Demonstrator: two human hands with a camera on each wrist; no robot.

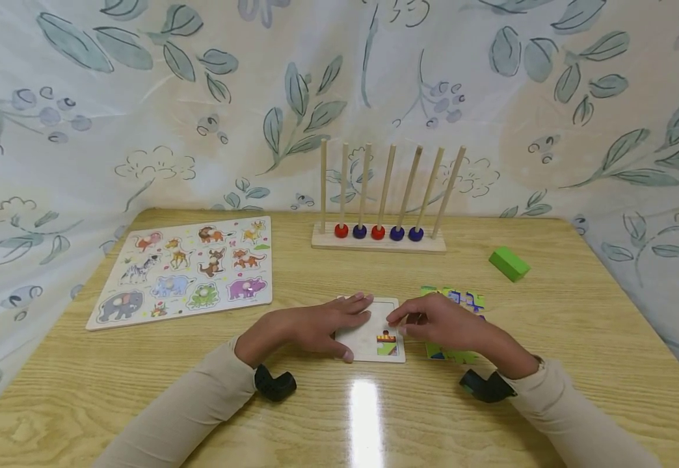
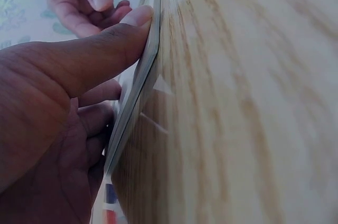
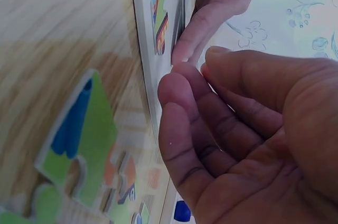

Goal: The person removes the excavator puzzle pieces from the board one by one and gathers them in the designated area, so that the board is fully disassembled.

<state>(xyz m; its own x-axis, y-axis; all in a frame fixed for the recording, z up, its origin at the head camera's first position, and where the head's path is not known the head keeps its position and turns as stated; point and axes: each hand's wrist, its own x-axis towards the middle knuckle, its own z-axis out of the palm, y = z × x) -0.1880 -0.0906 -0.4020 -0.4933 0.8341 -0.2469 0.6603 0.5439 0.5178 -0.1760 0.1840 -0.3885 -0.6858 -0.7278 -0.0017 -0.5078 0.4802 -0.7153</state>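
A small white puzzle tray (image 1: 361, 344) lies flat on the table, with one green, red and yellow jigsaw piece (image 1: 387, 346) in its near right corner. My left hand (image 1: 322, 325) rests across the tray's left side, fingers spread over it and thumb at the near edge. In the left wrist view the thumb (image 2: 113, 44) lies along the tray's rim. By the tray's right edge hovers my right hand (image 1: 441, 322), fingers loosely bent, nothing visible between them. Partly hidden under that hand, several colourful jigsaw pieces (image 1: 434, 351) lie to the right; a green and blue piece (image 3: 84, 134) shows close up.
At the back left lies a wooden animal puzzle board (image 1: 178, 266). A peg stand (image 1: 322, 240) with upright rods and red and blue beads stands at the back middle. A green block (image 1: 509, 263) sits at right. Patterned cloth (image 1: 339, 84) hangs behind the table.
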